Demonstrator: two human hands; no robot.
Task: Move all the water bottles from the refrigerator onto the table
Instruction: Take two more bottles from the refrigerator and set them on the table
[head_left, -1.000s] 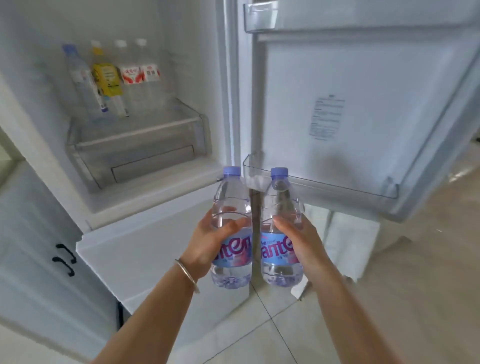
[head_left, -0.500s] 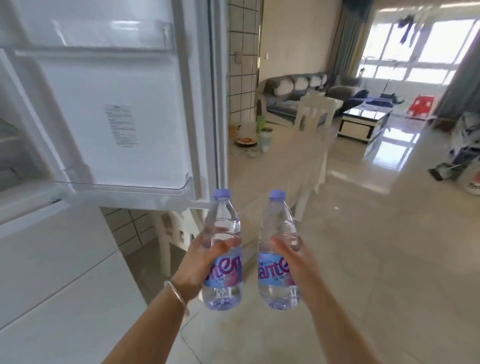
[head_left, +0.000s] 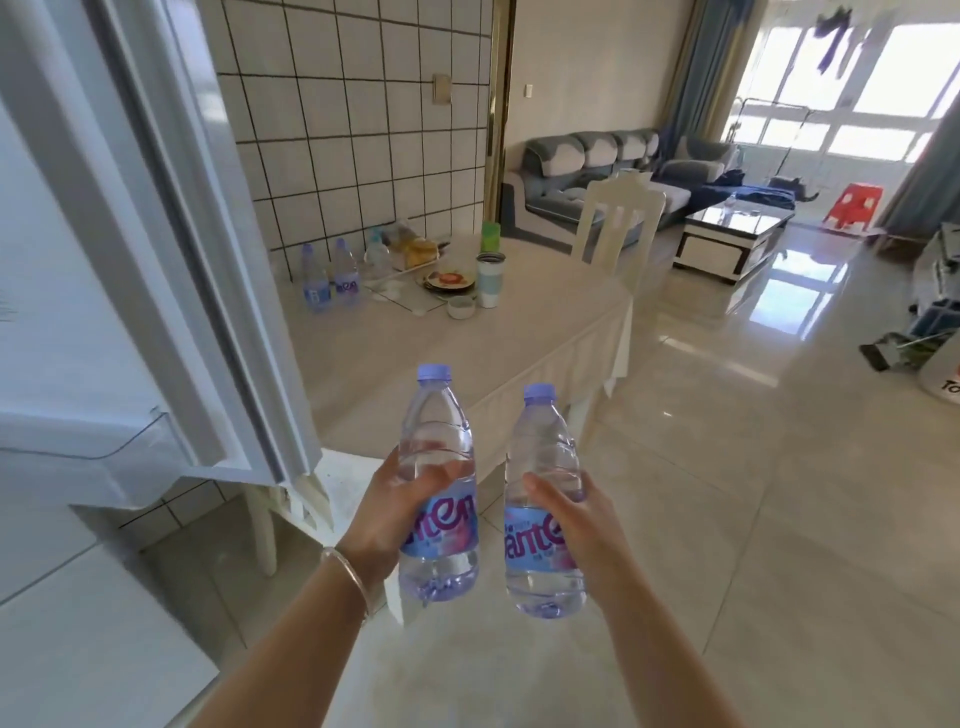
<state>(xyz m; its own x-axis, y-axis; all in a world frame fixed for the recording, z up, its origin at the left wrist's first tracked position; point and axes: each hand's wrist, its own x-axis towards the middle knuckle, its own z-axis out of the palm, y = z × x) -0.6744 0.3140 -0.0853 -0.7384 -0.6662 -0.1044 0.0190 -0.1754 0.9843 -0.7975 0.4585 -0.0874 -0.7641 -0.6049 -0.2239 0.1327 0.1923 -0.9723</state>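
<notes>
My left hand (head_left: 387, 514) grips a clear water bottle (head_left: 438, 447) with a lilac cap and blue-pink label, held upright. My right hand (head_left: 576, 525) grips a second, matching water bottle (head_left: 543, 467) beside it, also upright. Both hang in front of me above the floor, just short of the near end of the cream-covered table (head_left: 415, 353). Two more water bottles (head_left: 330, 278) of the same kind stand at the table's far left by the tiled wall. The open refrigerator door (head_left: 145, 260) fills the left side; the refrigerator's inside is out of view.
On the far part of the table stand a plate (head_left: 449, 280), a small bowl (head_left: 461, 306), a pale tumbler (head_left: 490, 280), a green cup (head_left: 490, 234) and bagged food. A white chair (head_left: 618, 218) sits at the table's far end. Glossy floor stretches right toward a sofa and coffee table.
My view has swung right, away from the refrigerator's inside, past its door to the table. Both bottles stayed in my hands and the table has come closer.
</notes>
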